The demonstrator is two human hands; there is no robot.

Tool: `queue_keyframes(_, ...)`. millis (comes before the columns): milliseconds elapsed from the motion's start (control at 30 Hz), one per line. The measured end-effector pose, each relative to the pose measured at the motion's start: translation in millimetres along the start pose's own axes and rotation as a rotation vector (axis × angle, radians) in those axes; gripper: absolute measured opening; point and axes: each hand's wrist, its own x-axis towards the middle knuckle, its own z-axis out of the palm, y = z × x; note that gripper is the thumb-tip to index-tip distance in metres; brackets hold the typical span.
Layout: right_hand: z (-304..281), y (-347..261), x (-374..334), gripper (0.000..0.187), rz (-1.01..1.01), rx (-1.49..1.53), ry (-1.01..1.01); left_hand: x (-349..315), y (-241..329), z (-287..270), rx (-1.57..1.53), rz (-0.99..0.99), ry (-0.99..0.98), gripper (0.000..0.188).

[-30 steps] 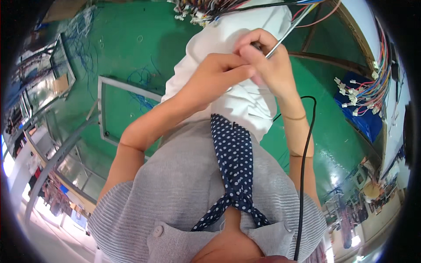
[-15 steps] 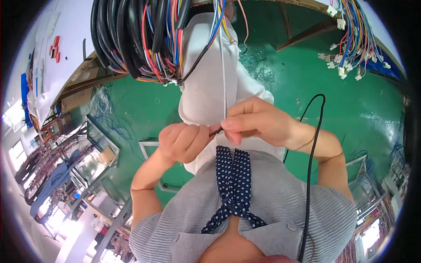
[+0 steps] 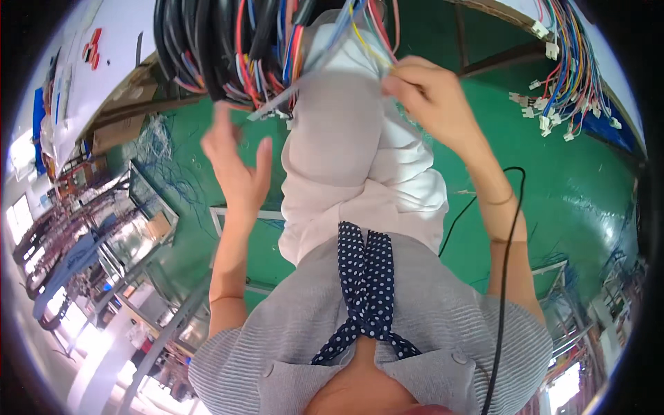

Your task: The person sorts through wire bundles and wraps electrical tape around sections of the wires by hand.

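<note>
My left hand (image 3: 235,166) is raised below the cable bundle, fingers and thumb apart, with nothing in it; its fingertips are smeared by motion. Thick black-sheathed cables (image 3: 200,48) with red, blue, white and orange inner wires hang over the table edge just beyond it. My right hand (image 3: 432,97) is higher and to the right, thumb and fingers pinched together. A thin yellow wire (image 3: 365,43) runs to its fingertips. A blurred pale strip (image 3: 290,90) stretches from the bundle toward that hand; whether the fingers hold it too is unclear.
Colored wires with white connectors (image 3: 553,111) hang from the table at the far right. A black cord (image 3: 505,277) loops past my right arm. A white tabletop (image 3: 117,41) with small red pieces lies at the far left. Metal frames (image 3: 155,200) stand on the green floor.
My hands were together at my lap, pinching a dark piece and a white strand. They have parted and moved away from me, the left opening, the right rising to the wires.
</note>
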Motion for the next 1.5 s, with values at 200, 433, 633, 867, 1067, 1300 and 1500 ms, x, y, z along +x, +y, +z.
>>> queue_keyframes(200, -2, -41, -32, 0.034, 0.253, 0.783, -0.221, -18, 51, -8, -0.14, 0.102, 0.177, 0.062)
queue_keyframes(433, 25, -44, -27, 0.031, 0.202, 0.775, -0.081, -12, 88, 12, -0.388, 0.056, -0.022, 0.046)
queue_keyframes(633, 29, -46, -30, 0.027, 0.156, 0.471, 0.029, -11, 81, 18, -0.529, -0.044, 0.024, 0.014)
queue_keyframes(867, 23, -42, -48, 0.023, -0.118, 0.207, 0.26, -30, 65, -1, -0.802, -0.299, -0.399, 0.037)
queue_keyframes(1067, 52, -65, -66, 0.018, -0.544, 0.138, -0.198, -92, 71, -20, -1.975, -0.651, -0.866, 0.043)
queue_keyframes(1300, 82, -69, -41, 0.015, -0.597, -0.302, -0.273, -69, 53, -7, -0.717, -0.17, -0.251, 0.017)
queue_keyframes(1500, 94, -82, -34, 0.018, -0.475, -0.317, -0.276, -70, 52, -14, -0.657, -0.174, -0.219, 0.02)
